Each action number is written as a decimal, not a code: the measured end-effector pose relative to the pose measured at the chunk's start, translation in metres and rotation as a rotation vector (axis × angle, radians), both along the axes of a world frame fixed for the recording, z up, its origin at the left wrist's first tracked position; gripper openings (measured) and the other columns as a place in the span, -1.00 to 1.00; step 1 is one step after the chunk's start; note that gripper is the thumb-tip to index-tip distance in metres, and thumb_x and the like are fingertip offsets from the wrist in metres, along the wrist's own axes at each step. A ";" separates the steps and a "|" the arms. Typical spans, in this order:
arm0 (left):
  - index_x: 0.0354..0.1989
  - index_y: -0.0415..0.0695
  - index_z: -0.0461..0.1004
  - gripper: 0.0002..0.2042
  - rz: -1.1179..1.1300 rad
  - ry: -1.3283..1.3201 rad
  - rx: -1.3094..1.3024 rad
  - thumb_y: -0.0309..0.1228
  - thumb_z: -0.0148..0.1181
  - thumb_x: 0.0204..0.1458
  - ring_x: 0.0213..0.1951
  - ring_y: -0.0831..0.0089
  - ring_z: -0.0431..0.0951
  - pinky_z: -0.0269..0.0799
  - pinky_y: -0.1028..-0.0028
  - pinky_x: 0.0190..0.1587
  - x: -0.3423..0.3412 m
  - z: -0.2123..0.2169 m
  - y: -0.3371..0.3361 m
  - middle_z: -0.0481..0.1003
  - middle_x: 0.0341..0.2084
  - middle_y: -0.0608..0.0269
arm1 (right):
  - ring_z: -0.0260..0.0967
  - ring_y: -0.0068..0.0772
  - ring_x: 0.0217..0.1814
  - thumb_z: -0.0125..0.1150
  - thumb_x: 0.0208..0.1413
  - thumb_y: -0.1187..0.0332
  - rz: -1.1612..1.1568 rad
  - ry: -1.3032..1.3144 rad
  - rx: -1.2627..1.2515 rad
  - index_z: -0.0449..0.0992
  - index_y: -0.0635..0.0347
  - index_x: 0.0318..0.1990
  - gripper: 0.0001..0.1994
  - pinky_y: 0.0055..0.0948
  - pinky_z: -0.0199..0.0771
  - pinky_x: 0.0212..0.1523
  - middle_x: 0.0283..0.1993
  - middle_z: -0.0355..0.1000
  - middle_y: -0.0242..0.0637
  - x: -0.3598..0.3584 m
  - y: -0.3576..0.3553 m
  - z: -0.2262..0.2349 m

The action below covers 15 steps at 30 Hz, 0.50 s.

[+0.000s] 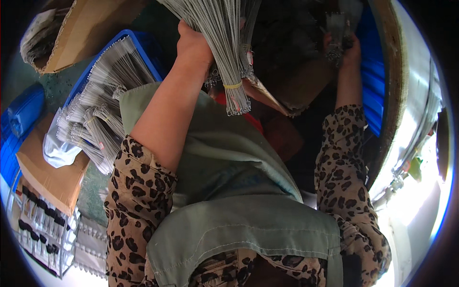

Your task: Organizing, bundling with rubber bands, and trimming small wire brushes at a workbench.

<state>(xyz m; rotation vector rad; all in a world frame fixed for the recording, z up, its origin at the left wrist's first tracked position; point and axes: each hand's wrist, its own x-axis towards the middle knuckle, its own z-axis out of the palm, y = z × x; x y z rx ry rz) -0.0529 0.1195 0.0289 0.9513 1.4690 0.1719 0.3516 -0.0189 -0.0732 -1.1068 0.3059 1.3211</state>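
Observation:
My left hand [193, 45] is raised in front of me and grips a thick bundle of thin grey metal wires [224, 43], tied with a yellow band near its looped lower end. At the upper right, my right hand [345, 50] holds a smaller bunch of the same wires [340, 26] over a dark bin. Both forearms come out of leopard-print sleeves, and a grey-green apron [229, 191] covers my lap.
A blue crate [143, 45] at the left holds several tied wire bundles [103, 100]. Cardboard boxes [50, 174] lie at the left and upper left. A blue tub wall [373, 81] and a wooden rim stand at the right. A rack of small dark-capped parts [40, 225] sits lower left.

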 end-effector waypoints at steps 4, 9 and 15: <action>0.28 -0.32 -0.21 0.17 -0.025 -0.018 0.040 -0.01 0.47 -0.41 0.06 0.10 0.41 0.37 0.37 0.06 0.000 -0.022 0.003 0.32 0.05 -0.18 | 0.32 -0.04 -0.12 0.06 -0.02 0.04 -0.016 -0.096 0.009 0.28 0.28 0.08 -0.42 -0.15 0.44 -0.17 -0.08 0.31 0.01 -0.023 -0.011 0.005; 0.29 -0.29 -0.20 0.12 -0.043 -0.041 0.110 -0.01 0.42 -0.35 0.07 0.06 0.39 0.34 0.36 0.09 -0.010 -0.032 0.001 0.32 0.05 -0.21 | 0.33 -0.16 -0.04 0.11 0.05 0.06 -0.160 -0.347 -0.155 0.29 0.21 0.11 -0.46 -0.10 0.42 -0.17 0.01 0.33 -0.07 -0.130 -0.016 0.018; 0.30 -0.26 -0.19 0.06 -0.057 -0.065 0.168 -0.01 0.36 -0.28 0.10 0.01 0.37 0.30 0.35 0.12 -0.009 -0.054 -0.007 0.32 0.05 -0.25 | 0.32 -0.26 -0.05 0.29 -0.01 0.22 0.133 -0.177 -0.889 0.24 0.08 0.17 -0.42 -0.28 0.44 -0.17 -0.01 0.35 -0.18 -0.179 -0.028 -0.020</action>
